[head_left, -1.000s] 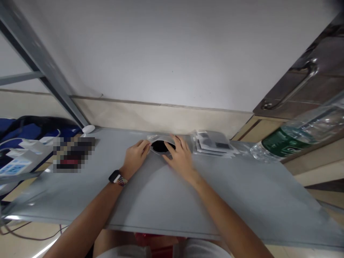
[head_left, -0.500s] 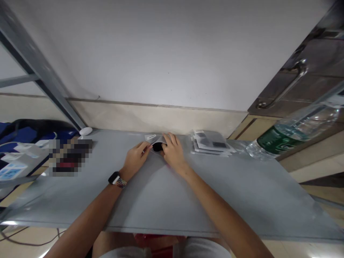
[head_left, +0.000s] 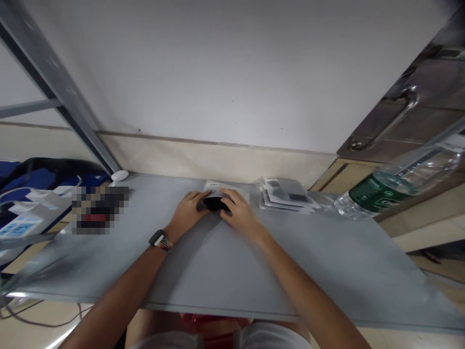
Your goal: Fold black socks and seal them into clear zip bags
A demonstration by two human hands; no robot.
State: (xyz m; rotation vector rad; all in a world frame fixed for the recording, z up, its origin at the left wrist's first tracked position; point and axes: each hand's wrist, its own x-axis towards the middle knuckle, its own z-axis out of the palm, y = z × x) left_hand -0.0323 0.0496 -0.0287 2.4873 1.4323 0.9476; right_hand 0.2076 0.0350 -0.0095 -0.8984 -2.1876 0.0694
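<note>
Between my two hands is a thin, dark, rounded piece (head_left: 215,204), whose kind I cannot make out. My left hand (head_left: 187,213) has its fingers closed on the left side of this piece. From the right, my right hand (head_left: 238,213) grips its other side with bent fingers. Behind the fingers lies a pale, translucent packet with a white label (head_left: 214,185), partly hidden by both hands. To the right of my right hand is a stack of clear packets (head_left: 285,194) with dark contents.
The grey table (head_left: 218,271) meets the wall behind my hands. On the right a large water bottle (head_left: 385,191) with a green label lies tilted. At left stand a metal post (head_left: 78,126), a blurred-out dark object (head_left: 98,208) and a white rounded object (head_left: 119,175).
The dark piece now shows wider between my hands, with my left fingers on its side instead of pinching the packet edge. More of the pale packet shows behind. The view has shifted slightly.
</note>
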